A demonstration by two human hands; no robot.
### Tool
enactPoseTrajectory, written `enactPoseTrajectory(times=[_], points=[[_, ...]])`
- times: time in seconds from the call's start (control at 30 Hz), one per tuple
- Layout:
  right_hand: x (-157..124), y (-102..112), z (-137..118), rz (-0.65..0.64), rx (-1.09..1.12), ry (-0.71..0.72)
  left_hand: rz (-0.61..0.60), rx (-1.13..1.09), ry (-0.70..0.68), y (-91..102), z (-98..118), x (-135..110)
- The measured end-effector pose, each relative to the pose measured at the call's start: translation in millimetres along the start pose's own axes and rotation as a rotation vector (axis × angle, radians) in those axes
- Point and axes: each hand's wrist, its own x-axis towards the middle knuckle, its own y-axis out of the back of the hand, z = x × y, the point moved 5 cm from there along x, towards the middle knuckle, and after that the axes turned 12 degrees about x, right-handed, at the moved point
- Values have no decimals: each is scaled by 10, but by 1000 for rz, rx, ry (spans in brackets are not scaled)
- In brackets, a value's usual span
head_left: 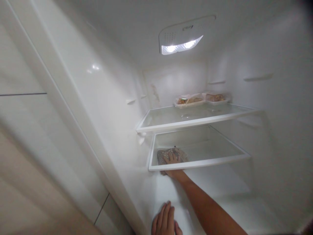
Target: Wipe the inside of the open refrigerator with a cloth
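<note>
Beneath the lower glass shelf, my right hand presses a crumpled grey-brown cloth with its fingers spread over it. I see that hand and most of the cloth through the glass; a corner of cloth shows below the shelf's white front edge. My right forearm comes in from the bottom right. At the bottom of the view, my left hand lies palm down on the white fridge floor, its fingers stretched out and nothing in them. The wrist is cut off by the frame.
An upper glass shelf carries two wrapped food trays at the back. A lit lamp is on the ceiling. Shelf ledges stick out from the side walls. Left of the fridge is a pale tiled surface.
</note>
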Motion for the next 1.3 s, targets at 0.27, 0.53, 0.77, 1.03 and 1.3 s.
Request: enactPoseTrajectory(times=[0.27, 0.53, 0.77, 1.03, 1.3], points=[[-509, 572, 599, 170, -32, -31, 5, 55, -159, 89, -39, 118], [-1004, 1161, 1355, 282, -151, -322, 38, 50, -61, 79, -7, 144], [-1280, 868, 979, 222, -155, -335, 92, 46, -116, 173, 11, 247], [-1689, 340, -371, -135, 80, 68, 114, -32, -103, 438, 25, 363], [-2098, 520, -301, -114, 215, 142, 135, -12, -315, 469, 134, 313]])
